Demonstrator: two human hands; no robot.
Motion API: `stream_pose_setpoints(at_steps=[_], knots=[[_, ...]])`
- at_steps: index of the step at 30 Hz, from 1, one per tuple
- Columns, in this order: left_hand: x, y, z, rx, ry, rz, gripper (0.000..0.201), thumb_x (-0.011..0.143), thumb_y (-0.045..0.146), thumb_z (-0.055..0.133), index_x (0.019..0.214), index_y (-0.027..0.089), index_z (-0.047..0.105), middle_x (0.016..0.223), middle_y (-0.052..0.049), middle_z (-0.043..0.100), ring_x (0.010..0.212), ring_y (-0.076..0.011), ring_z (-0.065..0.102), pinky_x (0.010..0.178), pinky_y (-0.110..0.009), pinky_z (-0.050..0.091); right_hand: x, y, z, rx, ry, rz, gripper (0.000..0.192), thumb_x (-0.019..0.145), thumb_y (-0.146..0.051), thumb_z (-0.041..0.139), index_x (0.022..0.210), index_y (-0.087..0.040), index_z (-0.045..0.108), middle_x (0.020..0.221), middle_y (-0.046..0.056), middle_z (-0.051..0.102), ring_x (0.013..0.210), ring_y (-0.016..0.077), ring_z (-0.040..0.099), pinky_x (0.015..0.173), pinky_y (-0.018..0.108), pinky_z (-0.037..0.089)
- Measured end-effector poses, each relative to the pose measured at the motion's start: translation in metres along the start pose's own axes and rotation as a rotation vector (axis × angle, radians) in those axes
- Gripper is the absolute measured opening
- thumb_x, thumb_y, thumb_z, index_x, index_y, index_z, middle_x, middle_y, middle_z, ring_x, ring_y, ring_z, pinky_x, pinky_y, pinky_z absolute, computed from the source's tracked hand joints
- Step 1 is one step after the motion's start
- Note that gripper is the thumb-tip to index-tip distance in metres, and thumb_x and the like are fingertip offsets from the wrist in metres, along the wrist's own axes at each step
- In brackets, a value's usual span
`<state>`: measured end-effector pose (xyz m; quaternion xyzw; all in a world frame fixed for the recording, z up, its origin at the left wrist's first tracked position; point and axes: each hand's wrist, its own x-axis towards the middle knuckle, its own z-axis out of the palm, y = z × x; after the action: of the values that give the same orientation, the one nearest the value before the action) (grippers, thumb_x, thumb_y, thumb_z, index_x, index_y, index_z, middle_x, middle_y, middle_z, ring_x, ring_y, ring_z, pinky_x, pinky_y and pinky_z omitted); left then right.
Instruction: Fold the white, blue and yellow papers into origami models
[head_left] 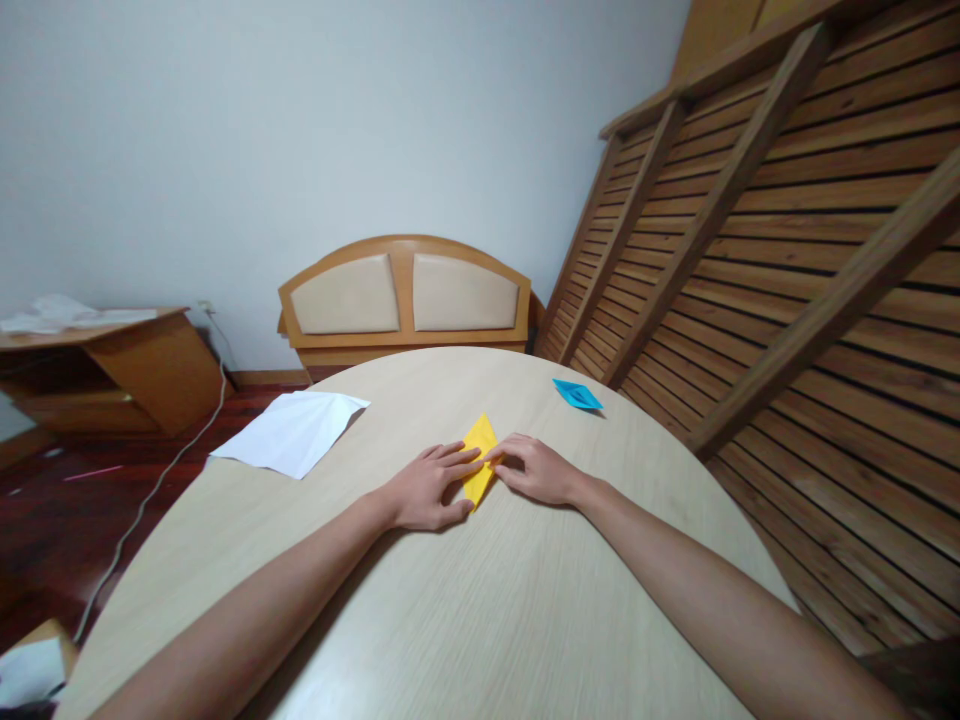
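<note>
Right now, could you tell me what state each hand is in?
Left hand: open, fingers flat, pressing on the yellow folded paper.
Right hand: open, fingertips pressing the same paper's right edge on the table.

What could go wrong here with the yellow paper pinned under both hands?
The left hand and right hand press the folded yellow paper flat on the table. Uneven pressure from either side could skew the crease or slide the paper. The white sheet overhangs the table edge, so a nudge from the left arm might tip it off. The blue paper boat sits apart and seems safe.
</note>
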<state>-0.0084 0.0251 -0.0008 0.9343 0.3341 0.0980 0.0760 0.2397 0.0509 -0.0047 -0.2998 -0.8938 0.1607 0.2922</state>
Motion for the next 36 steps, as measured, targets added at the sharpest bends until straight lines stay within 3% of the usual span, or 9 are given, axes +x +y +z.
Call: stream_pose_setpoints(at_steps=[9, 16, 24, 36], knots=[[0.000, 0.001, 0.001, -0.034, 0.022, 0.027, 0.074, 0.086, 0.044, 0.058, 0.151, 0.020, 0.034, 0.155, -0.009, 0.040, 0.142, -0.0356, 0.034, 0.115, -0.053, 0.030, -0.001, 0.000, 0.006, 0.053, 0.039, 0.055, 0.041, 0.088, -0.024, 0.062, 0.129, -0.021, 0.057, 0.125, 0.011, 0.064, 0.112, 0.0235, 0.062, 0.098, 0.042, 0.049], [0.000, 0.000, 0.002, -0.037, 0.033, 0.019, 0.077, 0.085, 0.043, 0.058, 0.152, 0.015, 0.031, 0.152, -0.014, 0.043, 0.140, -0.0351, 0.037, 0.115, -0.050, 0.032, 0.000, 0.002, 0.009, 0.040, 0.042, 0.045, 0.042, 0.087, -0.024, 0.063, 0.129, -0.020, 0.054, 0.122, 0.011, 0.063, 0.113, 0.0231, 0.060, 0.099, 0.042, 0.049], [0.000, 0.001, 0.001, 0.006, 0.011, 0.044, 0.061, 0.087, 0.042, 0.057, 0.144, 0.025, 0.046, 0.153, -0.009, 0.042, 0.140, -0.0351, 0.038, 0.114, -0.053, 0.032, 0.001, -0.001, 0.006, -0.003, 0.017, 0.031, 0.052, 0.083, -0.028, 0.069, 0.131, -0.021, 0.053, 0.124, 0.011, 0.062, 0.115, 0.0253, 0.058, 0.101, 0.044, 0.045], [0.001, 0.002, -0.001, 0.004, 0.019, 0.053, 0.059, 0.089, 0.037, 0.053, 0.146, 0.022, 0.045, 0.152, -0.009, 0.043, 0.140, -0.0321, 0.037, 0.116, -0.050, 0.030, -0.002, -0.015, 0.012, -0.102, -0.139, 0.062, 0.093, 0.072, -0.058, 0.074, 0.150, -0.024, 0.035, 0.155, 0.014, 0.036, 0.142, 0.0335, 0.033, 0.114, 0.054, 0.028]])
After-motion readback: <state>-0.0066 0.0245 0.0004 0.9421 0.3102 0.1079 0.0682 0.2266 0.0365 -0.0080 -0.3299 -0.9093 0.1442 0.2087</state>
